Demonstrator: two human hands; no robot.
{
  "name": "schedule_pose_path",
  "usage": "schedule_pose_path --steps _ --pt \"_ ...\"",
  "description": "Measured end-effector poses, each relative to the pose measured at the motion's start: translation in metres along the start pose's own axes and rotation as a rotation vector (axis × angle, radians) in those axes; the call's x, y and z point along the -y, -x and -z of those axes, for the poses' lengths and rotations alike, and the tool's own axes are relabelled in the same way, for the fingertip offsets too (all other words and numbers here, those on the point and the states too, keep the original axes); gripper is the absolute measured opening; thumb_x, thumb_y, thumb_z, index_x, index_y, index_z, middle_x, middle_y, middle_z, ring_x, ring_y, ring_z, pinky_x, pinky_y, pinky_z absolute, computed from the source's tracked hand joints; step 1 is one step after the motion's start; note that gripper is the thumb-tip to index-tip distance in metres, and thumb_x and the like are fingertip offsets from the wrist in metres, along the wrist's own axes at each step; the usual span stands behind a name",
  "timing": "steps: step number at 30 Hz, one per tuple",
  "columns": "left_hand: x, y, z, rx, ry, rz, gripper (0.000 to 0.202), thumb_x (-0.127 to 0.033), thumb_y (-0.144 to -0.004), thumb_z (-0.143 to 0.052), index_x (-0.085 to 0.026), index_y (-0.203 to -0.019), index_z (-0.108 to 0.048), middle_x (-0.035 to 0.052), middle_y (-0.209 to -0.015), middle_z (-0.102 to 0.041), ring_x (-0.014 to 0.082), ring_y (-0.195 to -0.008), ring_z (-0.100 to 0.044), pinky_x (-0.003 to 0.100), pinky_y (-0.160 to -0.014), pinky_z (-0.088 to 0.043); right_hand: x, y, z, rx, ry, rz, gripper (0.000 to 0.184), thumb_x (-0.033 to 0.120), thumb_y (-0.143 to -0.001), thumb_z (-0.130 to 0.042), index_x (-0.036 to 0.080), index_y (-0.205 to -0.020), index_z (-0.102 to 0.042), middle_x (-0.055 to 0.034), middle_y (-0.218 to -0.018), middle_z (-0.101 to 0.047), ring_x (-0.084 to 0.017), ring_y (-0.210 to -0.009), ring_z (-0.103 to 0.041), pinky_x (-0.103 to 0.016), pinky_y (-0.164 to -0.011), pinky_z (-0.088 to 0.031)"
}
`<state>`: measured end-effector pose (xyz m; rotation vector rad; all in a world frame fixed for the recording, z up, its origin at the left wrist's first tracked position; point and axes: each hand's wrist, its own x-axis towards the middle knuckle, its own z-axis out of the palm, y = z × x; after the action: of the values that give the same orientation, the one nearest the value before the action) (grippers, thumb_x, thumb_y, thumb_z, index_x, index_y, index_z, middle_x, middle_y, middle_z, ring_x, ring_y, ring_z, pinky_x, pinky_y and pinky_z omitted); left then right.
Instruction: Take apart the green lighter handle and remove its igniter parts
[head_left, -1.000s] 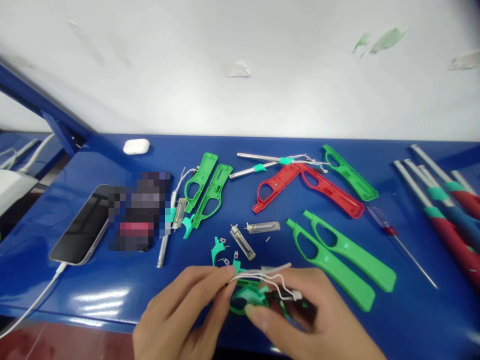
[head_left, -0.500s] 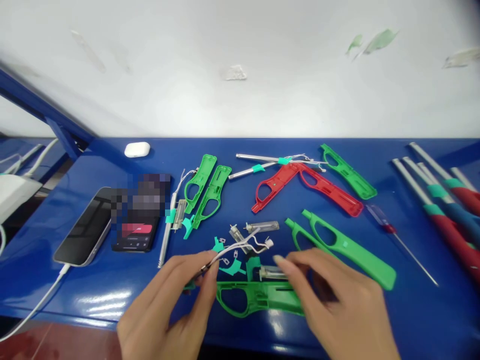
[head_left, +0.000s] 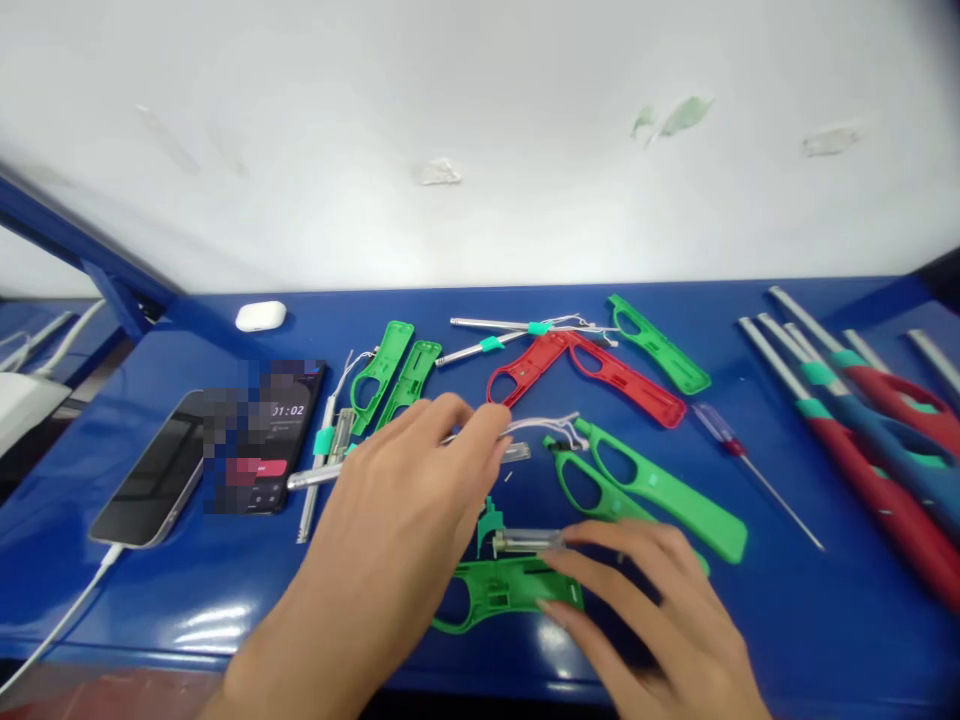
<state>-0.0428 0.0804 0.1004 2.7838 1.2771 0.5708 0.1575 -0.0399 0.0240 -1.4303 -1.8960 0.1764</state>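
The left hand grips a metal tube with white wires, while the nearer right hand (gripping or not, I cannot tell) spans the right end of the near green shell, lying left-to-right.

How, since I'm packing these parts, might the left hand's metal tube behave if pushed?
The metal tube looks straight, so it's probably stiff. It looks round, so may roll. The white wires past the left hand curve loosely, so they'd likely flop.

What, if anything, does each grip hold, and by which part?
Left grip: metal lighter tube, near its wired end. Right grip, at the clear reservoir: cannot tell.
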Motion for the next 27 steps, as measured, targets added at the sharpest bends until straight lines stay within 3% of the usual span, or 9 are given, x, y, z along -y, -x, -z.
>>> schedule_pose_path --steps 4,7,9,15,19,22,27 --pt "-0.001 -0.036 -0.008 0.116 -0.053 -0.102 0.016 -0.012 -0.105 -0.059 -0.018 -0.115 -0.069 0.0045 -0.099 -0.073 0.0219 -0.084 -0.071 0.033 -0.064 -0.048 -0.001 0.001 0.002 -0.007 -0.020 0.020 0.016 0.043 -0.108 -0.067 0.030 -0.112 -0.076 0.0007 -0.111 -0.078 -0.021 -0.101 -0.070 -0.035 -0.089 -0.055" --pt "-0.002 -0.055 -0.016 0.134 -0.057 -0.143 0.012 -0.014 -0.105 -0.061 -0.019 -0.110 -0.070 0.0037 -0.096 -0.073 0.0218 -0.084 -0.071 0.032 -0.066 -0.048 -0.001 -0.002 0.003 0.026 -0.012 0.039 0.027 0.055 -0.109 -0.061 0.033 -0.109 -0.077 0.0034 -0.108 -0.080 -0.021 -0.099 -0.072 -0.036 -0.084 -0.056" --pt "-0.002 -0.061 -0.018 0.119 -0.052 -0.134 0.011 -0.017 -0.105 -0.063 -0.020 -0.113 -0.070 0.0037 -0.097 -0.075 0.0223 -0.085 -0.073 0.032 -0.068 -0.048 0.000 -0.003 0.003 0.046 -0.002 0.057 0.028 0.053 -0.110 -0.059 0.033 -0.107 -0.078 0.0046 -0.108 -0.081 -0.021 -0.098 -0.072 -0.035 -0.083 -0.056" --pt "0.010 -0.037 -0.011 0.047 0.038 -0.034 0.011 -0.022 -0.106 -0.063 -0.022 -0.112 -0.072 0.0020 -0.099 -0.078 0.0192 -0.077 -0.073 0.031 -0.066 -0.050 0.000 -0.003 0.002 0.065 -0.004 0.049 0.027 0.045 -0.112 -0.058 0.029 -0.104 -0.078 0.0012 -0.106 -0.081 -0.020 -0.097 -0.071 -0.036 -0.084 -0.053" --pt "0.020 -0.014 -0.002 -0.058 0.052 0.031 0.013 -0.028 -0.106 -0.062 -0.025 -0.113 -0.073 -0.0009 -0.096 -0.079 0.0184 -0.077 -0.074 0.031 -0.069 -0.052 0.000 -0.005 0.000 0.080 -0.017 0.058 0.028 0.043 -0.113 -0.058 0.028 -0.100 -0.078 0.0012 -0.100 -0.079 -0.018 -0.092 -0.071 -0.034 -0.082 -0.053" --pt "0.024 -0.008 0.007 -0.134 0.037 0.059 0.009 -0.029 -0.105 -0.065 -0.028 -0.112 -0.072 -0.0033 -0.095 -0.079 0.0169 -0.078 -0.075 0.030 -0.067 -0.051 0.000 -0.004 0.002 0.096 -0.037 0.093 0.025 0.032 -0.113 -0.058 0.028 -0.098 -0.078 0.0021 -0.102 -0.080 -0.018 -0.090 -0.072 -0.032 -0.080 -0.055" --pt "0.028 -0.009 0.022 -0.204 0.052 0.105 0.008 -0.031 -0.105 -0.066 -0.030 -0.110 -0.072 -0.0056 -0.093 -0.079 0.0139 -0.077 -0.074 0.027 -0.070 -0.051 -0.013 0.002 0.032 0.134 -0.206 0.071 0.018 0.022 -0.109 -0.060 0.027 -0.101 -0.076 -0.0001 -0.100 -0.080 -0.017 -0.089 -0.076 -0.028 -0.078 -0.062"
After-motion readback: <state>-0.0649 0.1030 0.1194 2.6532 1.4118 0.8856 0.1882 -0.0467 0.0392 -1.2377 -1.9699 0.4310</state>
